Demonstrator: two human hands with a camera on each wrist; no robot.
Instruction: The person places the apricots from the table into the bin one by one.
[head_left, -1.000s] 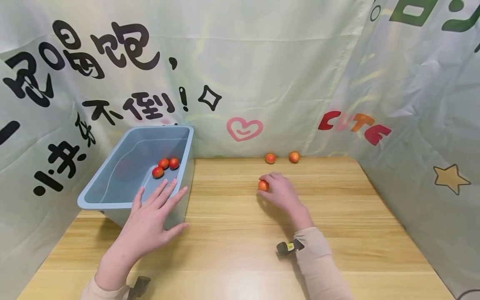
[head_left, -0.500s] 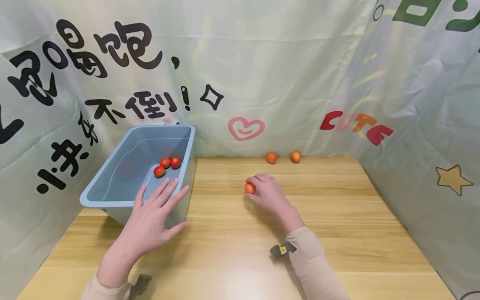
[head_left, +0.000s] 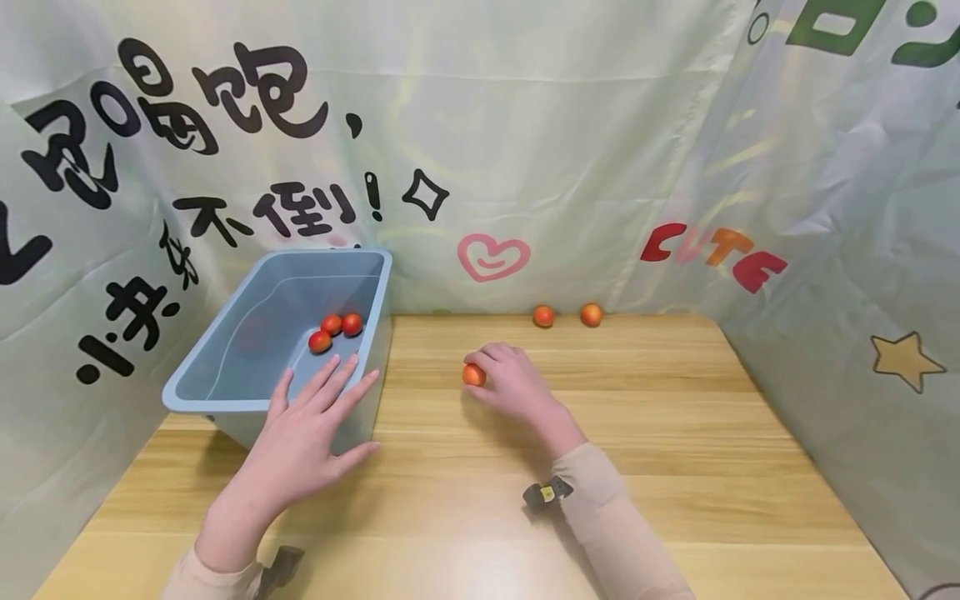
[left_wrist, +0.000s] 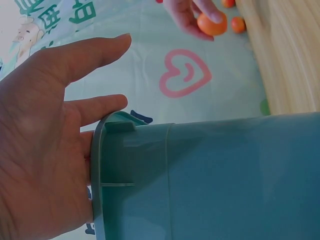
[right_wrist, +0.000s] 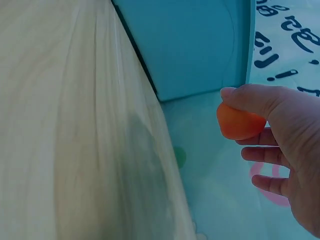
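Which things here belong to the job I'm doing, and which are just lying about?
Seemingly part of the job:
orange-red fruit, held in your right hand
blue bin, with your left hand at its rim
three fruits inside it
two loose fruits at the back, probably

Just there:
wooden table
printed curtain
dark devices at your wrists

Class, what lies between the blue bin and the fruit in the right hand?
In the head view, only bare wooden tabletop shows between the blue bin and the held fruit.
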